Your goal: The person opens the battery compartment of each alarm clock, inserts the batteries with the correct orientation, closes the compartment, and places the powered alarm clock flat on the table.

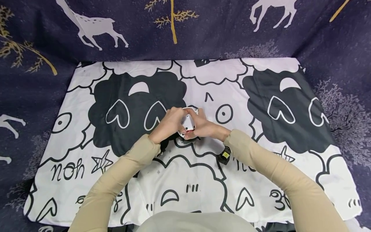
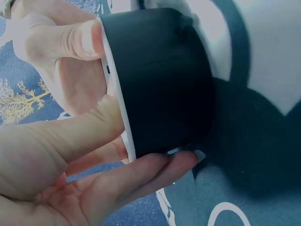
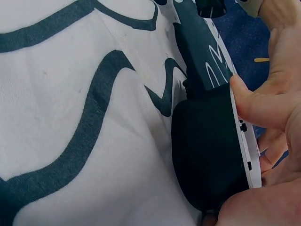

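Note:
A round device (image 1: 188, 121) with a white top face and a deep black body is held between both hands, near the middle of the table in the head view. Small dark marks and a red strip show on its white face. My left hand (image 1: 171, 120) grips its left side; in the left wrist view, fingers reach along the underside of the black body (image 2: 160, 84) and the thumb lies at the white rim. From the other side my right hand (image 1: 205, 126) holds it, thumb and fingers at the white edge beside the black wall (image 3: 207, 150).
A white cloth (image 1: 185, 180) with black cartoon drawings covers the table (image 1: 275, 187). Dark blue curtains (image 1: 203, 35) with deer and trees hang behind and at both sides. A small black wrist camera (image 1: 224, 155) with a yellow mark sits below the right wrist.

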`<move>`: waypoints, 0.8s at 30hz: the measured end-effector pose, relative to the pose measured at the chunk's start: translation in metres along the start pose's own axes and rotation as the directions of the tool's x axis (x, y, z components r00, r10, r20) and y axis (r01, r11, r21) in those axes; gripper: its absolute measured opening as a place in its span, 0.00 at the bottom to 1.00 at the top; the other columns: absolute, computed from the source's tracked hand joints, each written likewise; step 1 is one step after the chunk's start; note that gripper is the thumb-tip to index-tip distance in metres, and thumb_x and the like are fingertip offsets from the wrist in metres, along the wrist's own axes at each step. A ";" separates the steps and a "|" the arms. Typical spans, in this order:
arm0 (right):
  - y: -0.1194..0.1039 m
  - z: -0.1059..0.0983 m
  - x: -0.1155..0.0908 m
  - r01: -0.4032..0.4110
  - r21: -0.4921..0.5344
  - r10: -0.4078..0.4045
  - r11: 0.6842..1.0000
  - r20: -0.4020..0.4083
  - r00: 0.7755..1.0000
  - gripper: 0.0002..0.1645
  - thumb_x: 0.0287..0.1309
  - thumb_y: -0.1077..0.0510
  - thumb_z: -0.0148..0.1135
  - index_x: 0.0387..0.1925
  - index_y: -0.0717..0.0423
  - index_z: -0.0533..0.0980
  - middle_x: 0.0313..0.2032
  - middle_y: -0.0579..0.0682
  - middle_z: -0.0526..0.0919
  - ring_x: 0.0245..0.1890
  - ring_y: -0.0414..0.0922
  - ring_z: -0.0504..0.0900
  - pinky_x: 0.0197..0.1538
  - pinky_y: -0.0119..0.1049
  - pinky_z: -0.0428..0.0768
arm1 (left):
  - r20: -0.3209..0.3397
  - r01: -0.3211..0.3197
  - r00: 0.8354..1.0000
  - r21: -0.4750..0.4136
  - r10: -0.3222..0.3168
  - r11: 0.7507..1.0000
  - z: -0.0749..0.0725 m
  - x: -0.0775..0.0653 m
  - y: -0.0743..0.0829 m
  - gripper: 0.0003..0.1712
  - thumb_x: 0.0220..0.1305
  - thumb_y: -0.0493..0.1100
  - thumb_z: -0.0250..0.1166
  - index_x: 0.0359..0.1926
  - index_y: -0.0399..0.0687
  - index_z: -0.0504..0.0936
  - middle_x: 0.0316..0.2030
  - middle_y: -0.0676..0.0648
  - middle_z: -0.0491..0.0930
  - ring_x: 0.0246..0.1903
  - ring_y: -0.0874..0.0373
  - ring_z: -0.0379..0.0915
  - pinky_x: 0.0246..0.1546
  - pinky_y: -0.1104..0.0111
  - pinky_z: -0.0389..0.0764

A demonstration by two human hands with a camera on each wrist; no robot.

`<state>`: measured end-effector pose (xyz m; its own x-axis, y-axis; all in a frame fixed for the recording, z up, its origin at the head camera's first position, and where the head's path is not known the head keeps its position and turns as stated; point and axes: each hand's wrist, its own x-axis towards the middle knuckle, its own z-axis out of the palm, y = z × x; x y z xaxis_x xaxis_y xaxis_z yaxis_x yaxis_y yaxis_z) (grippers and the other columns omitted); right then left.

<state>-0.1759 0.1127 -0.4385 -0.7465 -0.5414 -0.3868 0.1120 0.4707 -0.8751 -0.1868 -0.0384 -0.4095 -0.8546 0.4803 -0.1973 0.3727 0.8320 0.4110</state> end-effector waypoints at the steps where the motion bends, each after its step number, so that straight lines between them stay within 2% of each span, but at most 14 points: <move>1: -0.001 0.001 0.001 -0.004 0.005 0.004 1.000 -0.003 1.000 0.54 0.38 0.62 0.73 0.64 0.40 0.52 0.55 0.58 0.45 0.55 0.51 0.53 0.55 0.37 0.63 | 0.005 0.009 1.000 -0.014 -0.009 1.000 -0.001 0.000 0.000 0.20 0.30 0.37 0.78 0.32 0.44 0.82 0.21 0.46 0.75 0.30 0.54 0.74 0.35 0.61 0.74; 7: -0.004 0.004 0.002 -0.024 -0.024 0.023 0.999 -0.034 0.999 0.47 0.45 0.58 0.69 0.63 0.44 0.53 0.54 0.58 0.47 0.53 0.50 0.54 0.55 0.37 0.61 | -0.030 -0.012 1.000 -0.072 0.010 0.997 -0.002 0.000 -0.005 0.16 0.30 0.30 0.74 0.27 0.42 0.84 0.24 0.44 0.81 0.30 0.52 0.76 0.35 0.62 0.75; 10: -0.004 0.003 0.000 -0.029 -0.055 0.027 0.998 -0.047 0.999 0.45 0.46 0.54 0.68 0.63 0.40 0.54 0.54 0.56 0.48 0.54 0.51 0.53 0.58 0.41 0.59 | -0.041 -0.037 0.999 -0.119 0.033 0.992 -0.003 0.000 -0.010 0.23 0.29 0.34 0.77 0.35 0.41 0.86 0.31 0.43 0.84 0.33 0.51 0.77 0.37 0.63 0.76; 13: -0.002 0.001 -0.003 -0.050 -0.114 0.043 0.992 -0.061 0.997 0.44 0.46 0.48 0.68 0.61 0.33 0.54 0.53 0.55 0.47 0.54 0.51 0.50 0.59 0.45 0.57 | 0.001 -0.038 0.999 -0.160 0.039 0.986 -0.005 0.001 -0.015 0.34 0.31 0.38 0.78 0.48 0.45 0.82 0.44 0.43 0.82 0.44 0.49 0.77 0.45 0.64 0.76; 16: 0.000 0.001 -0.004 -0.053 -0.127 0.046 0.990 -0.058 0.997 0.43 0.46 0.47 0.68 0.60 0.30 0.55 0.52 0.55 0.47 0.54 0.52 0.51 0.59 0.47 0.58 | 0.074 -0.021 0.997 -0.197 0.036 0.980 -0.007 0.000 -0.020 0.36 0.36 0.37 0.77 0.53 0.45 0.77 0.53 0.44 0.77 0.53 0.48 0.71 0.53 0.63 0.72; 20: 0.001 0.004 -0.002 -0.039 -0.119 0.027 0.992 -0.102 0.994 0.41 0.45 0.50 0.68 0.59 0.33 0.58 0.51 0.55 0.49 0.52 0.50 0.52 0.56 0.44 0.60 | 0.115 -0.041 0.991 -0.205 0.066 0.978 -0.012 0.000 -0.022 0.37 0.37 0.36 0.76 0.54 0.42 0.76 0.55 0.44 0.75 0.57 0.47 0.67 0.57 0.61 0.69; 24: -0.001 0.008 0.002 -0.021 -0.126 0.002 0.992 -0.154 0.988 0.42 0.40 0.53 0.69 0.59 0.38 0.61 0.50 0.55 0.52 0.49 0.49 0.53 0.50 0.39 0.62 | 0.110 -0.051 0.991 -0.210 0.076 0.976 -0.015 -0.003 -0.023 0.38 0.36 0.35 0.76 0.54 0.42 0.75 0.54 0.43 0.76 0.54 0.48 0.69 0.55 0.62 0.71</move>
<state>-0.1723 0.1050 -0.4405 -0.8382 -0.4272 -0.3392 0.0444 0.5664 -0.8229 -0.1983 -0.0634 -0.4046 -0.7789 0.5696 -0.2623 0.3320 0.7294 0.5981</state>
